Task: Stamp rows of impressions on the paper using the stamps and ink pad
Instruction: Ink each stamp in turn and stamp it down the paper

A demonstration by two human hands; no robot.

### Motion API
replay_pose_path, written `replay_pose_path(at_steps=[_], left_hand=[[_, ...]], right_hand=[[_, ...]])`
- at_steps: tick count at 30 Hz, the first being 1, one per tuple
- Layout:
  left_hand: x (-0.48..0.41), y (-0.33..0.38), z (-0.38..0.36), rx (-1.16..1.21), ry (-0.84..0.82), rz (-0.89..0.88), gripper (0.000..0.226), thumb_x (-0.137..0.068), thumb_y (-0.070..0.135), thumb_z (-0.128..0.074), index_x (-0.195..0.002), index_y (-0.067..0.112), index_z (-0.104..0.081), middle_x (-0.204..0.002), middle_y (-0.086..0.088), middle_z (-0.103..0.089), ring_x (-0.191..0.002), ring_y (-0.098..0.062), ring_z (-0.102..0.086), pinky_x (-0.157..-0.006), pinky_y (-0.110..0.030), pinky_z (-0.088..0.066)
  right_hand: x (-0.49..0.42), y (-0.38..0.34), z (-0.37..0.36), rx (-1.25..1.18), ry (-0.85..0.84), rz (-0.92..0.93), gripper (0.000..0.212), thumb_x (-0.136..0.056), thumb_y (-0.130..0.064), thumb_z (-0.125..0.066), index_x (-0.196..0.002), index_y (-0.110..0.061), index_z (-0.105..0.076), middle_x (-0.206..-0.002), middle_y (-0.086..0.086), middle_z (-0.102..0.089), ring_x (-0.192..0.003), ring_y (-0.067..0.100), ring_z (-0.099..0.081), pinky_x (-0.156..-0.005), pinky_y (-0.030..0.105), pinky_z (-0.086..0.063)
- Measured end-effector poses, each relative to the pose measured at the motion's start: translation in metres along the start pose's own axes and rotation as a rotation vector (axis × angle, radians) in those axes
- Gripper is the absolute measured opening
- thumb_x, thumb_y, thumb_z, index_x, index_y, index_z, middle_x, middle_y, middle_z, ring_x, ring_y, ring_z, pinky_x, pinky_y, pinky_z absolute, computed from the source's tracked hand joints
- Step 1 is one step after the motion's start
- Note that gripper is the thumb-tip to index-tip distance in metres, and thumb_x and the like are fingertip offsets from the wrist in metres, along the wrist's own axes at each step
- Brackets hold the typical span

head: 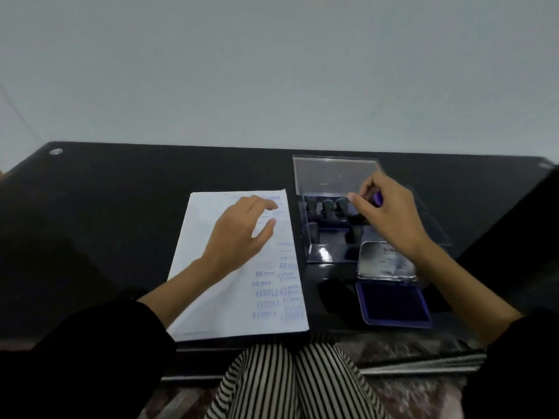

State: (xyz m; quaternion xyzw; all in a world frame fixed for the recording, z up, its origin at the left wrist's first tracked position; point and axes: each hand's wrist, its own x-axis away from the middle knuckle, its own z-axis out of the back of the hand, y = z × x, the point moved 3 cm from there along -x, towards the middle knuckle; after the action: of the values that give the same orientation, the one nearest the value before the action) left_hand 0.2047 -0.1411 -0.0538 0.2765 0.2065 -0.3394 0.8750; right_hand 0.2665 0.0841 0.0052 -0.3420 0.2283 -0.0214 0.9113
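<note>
A white sheet of paper lies on the black table, with blue stamped words such as "SAMPLE" and "AIR MAIL" down its right side. My left hand rests on the upper part of the paper, fingers relaxed. My right hand is over the clear stamp box and grips a stamp with a purple underside. Several dark-handled stamps stand inside the box. The ink pad lies open in front of the box, its metal lid tilted up.
The box's clear lid stands open behind the stamps. The black table reaches to a grey wall behind. Its near edge runs just above my striped trousers. A small metal disc sits in the far left corner.
</note>
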Motion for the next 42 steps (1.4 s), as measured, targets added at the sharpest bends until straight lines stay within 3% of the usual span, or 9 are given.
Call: replay_pose_path(at_steps=[3, 6, 8, 11, 16, 27, 34, 42], left_hand=[[0.017, 0.045, -0.003, 0.068, -0.082, -0.154, 0.028, -0.089, 0.029, -0.050, -0.102, 0.010, -0.066, -0.099, -0.004, -0.069, -0.089, -0.016, -0.065, -0.080, -0.019, -0.050], [0.036, 0.083, -0.011, 0.150, -0.184, -0.190, 0.034, -0.090, 0.035, -0.046, -0.108, 0.012, -0.063, -0.104, -0.001, -0.065, -0.095, -0.011, -0.057, -0.082, -0.020, -0.047], [0.047, 0.103, -0.022, 0.144, -0.265, -0.137, 0.042, -0.090, 0.042, -0.046, -0.120, 0.014, -0.057, -0.120, 0.000, -0.059, -0.110, -0.010, -0.052, -0.091, -0.017, -0.041], [0.060, 0.118, -0.045, 0.117, -0.399, 0.010, 0.062, -0.089, 0.049, -0.050, -0.140, 0.015, -0.037, -0.145, 0.001, -0.037, -0.133, -0.010, -0.033, -0.108, -0.021, -0.029], [0.066, 0.129, -0.066, 0.070, -0.518, 0.135, 0.084, -0.087, 0.055, -0.051, -0.148, 0.009, -0.016, -0.157, -0.004, -0.014, -0.146, -0.016, -0.009, -0.117, -0.026, -0.012], [0.070, 0.139, -0.087, 0.039, -0.538, 0.160, 0.084, -0.087, 0.054, -0.051, -0.148, 0.007, -0.016, -0.157, -0.009, -0.011, -0.146, -0.022, -0.005, -0.119, -0.034, -0.005], [0.073, 0.138, -0.090, 0.024, -0.481, 0.140, 0.074, -0.092, 0.048, -0.046, -0.149, 0.010, -0.018, -0.156, -0.010, -0.013, -0.145, -0.023, -0.008, -0.119, -0.033, -0.005], [0.074, 0.136, -0.094, -0.005, -0.463, 0.132, 0.073, -0.094, 0.050, -0.041, -0.149, 0.011, -0.016, -0.157, -0.009, -0.010, -0.146, -0.021, -0.004, -0.119, -0.032, 0.000]], right_hand=[[0.028, 0.005, 0.015, 0.006, 0.018, -0.035, 0.016, -0.086, -0.017, -0.063, -0.077, -0.009, -0.053, -0.077, 0.005, -0.057, -0.071, 0.018, -0.050, -0.065, 0.026, -0.041], [0.054, 0.008, 0.023, 0.042, 0.011, -0.047, 0.020, -0.085, -0.017, -0.066, -0.074, -0.011, -0.050, -0.072, 0.001, -0.052, -0.064, 0.010, -0.045, -0.059, 0.019, -0.036], [0.068, 0.011, 0.023, 0.097, -0.014, -0.055, 0.022, -0.084, -0.018, -0.066, -0.072, -0.014, -0.048, -0.072, -0.001, -0.050, -0.062, 0.008, -0.042, -0.056, 0.016, -0.032], [0.086, 0.019, 0.020, 0.156, -0.038, -0.089, 0.022, -0.085, -0.019, -0.064, -0.073, -0.015, -0.047, -0.076, -0.003, -0.049, -0.066, 0.012, -0.043, -0.055, 0.023, -0.031], [0.103, 0.027, 0.015, 0.177, -0.062, -0.146, 0.020, -0.086, -0.019, -0.062, -0.075, -0.016, -0.046, -0.080, -0.004, -0.048, -0.071, 0.012, -0.046, -0.063, 0.026, -0.037], [0.119, 0.034, -0.007, 0.203, -0.104, -0.153, 0.018, -0.090, -0.021, -0.057, -0.080, -0.017, -0.043, -0.096, 0.002, -0.052, -0.074, 0.012, -0.049, -0.063, 0.023, -0.037], [0.121, 0.032, -0.011, 0.317, -0.108, -0.156, 0.022, -0.092, -0.025, -0.054, -0.077, -0.015, -0.041, -0.087, 0.000, -0.049, -0.071, 0.016, -0.049, -0.060, 0.027, -0.037], [0.122, 0.031, -0.017, 0.351, -0.089, -0.140, 0.020, -0.089, -0.012, -0.053, -0.075, -0.013, -0.039, -0.084, 0.003, -0.041, -0.070, 0.018, -0.047, -0.059, 0.029, -0.035]])
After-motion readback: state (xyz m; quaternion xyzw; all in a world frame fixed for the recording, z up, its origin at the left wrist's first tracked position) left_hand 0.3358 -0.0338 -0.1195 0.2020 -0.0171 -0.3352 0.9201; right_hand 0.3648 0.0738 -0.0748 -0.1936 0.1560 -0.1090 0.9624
